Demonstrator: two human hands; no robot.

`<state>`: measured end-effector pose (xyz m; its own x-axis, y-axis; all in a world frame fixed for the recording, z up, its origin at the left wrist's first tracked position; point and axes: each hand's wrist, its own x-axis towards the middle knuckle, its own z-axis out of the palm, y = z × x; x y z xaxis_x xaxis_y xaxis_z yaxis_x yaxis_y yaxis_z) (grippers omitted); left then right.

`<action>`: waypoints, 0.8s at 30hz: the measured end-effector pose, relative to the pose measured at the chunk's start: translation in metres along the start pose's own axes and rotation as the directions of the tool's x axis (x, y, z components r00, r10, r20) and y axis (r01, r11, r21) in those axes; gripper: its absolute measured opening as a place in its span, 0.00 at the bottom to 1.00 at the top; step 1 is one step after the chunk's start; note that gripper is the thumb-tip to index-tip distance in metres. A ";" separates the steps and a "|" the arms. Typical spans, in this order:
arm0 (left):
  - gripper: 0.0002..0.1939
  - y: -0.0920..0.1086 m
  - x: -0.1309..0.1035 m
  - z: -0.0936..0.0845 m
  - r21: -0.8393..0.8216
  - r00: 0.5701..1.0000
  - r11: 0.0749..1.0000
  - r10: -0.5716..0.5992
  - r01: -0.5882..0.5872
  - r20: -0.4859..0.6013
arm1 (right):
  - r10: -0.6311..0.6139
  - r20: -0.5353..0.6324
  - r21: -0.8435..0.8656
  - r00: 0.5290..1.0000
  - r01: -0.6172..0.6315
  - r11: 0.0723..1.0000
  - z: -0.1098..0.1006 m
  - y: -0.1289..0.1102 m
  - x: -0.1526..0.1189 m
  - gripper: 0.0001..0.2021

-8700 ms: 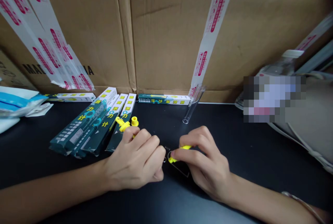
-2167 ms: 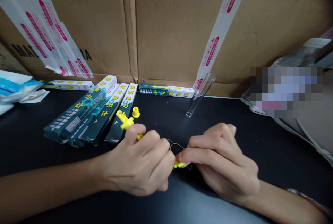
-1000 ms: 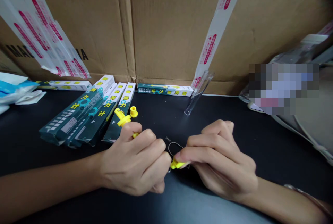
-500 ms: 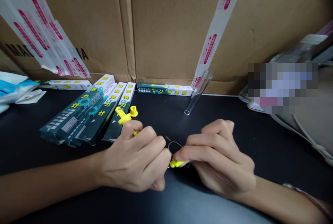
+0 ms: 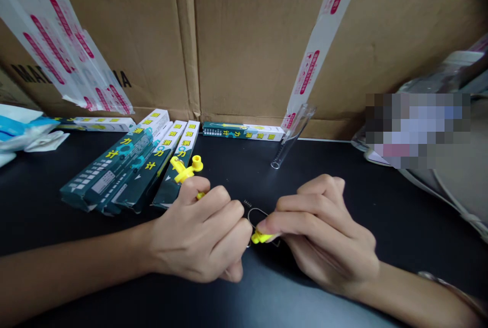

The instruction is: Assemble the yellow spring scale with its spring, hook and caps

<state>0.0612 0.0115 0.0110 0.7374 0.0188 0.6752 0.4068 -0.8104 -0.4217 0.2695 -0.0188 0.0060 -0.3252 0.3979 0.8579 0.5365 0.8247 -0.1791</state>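
My left hand (image 5: 206,231) is closed round a yellow plastic spring scale part (image 5: 185,171), whose cross-shaped end and small round cap stick out above the thumb. Most of that part is hidden in the fist. Close on its right, my right hand (image 5: 324,231) pinches a small yellow plastic piece (image 5: 261,237) between thumb and fingers. A thin bent metal wire hook (image 5: 258,210) shows beside those fingertips, partly covered by them. Just beyond the hands, a short coiled spring (image 5: 247,203) lies on the black table (image 5: 229,302).
A clear tube (image 5: 290,140) with scale marks stands tilted behind the hands. Several green-and-white spring scale boxes (image 5: 114,165) lie at left, with another box (image 5: 244,131) against the cardboard carton (image 5: 244,53). A white-and-blue plastic packet (image 5: 26,129) is far left; a bag (image 5: 453,165) is at right.
Both hands keep their grips and positions almost unchanged. The whole view has shifted very slightly.
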 end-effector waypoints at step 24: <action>0.11 0.002 -0.001 -0.001 0.010 1.000 1.000 -0.007 0.007 0.012 | 0.003 -0.005 -0.015 1.000 -0.003 1.000 0.001 -0.002 0.000 0.11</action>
<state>0.0611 0.0092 0.0101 0.7412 0.0314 0.6705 0.4170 -0.8042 -0.4234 0.2678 -0.0199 0.0061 -0.3199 0.3979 0.8598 0.5494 0.8173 -0.1738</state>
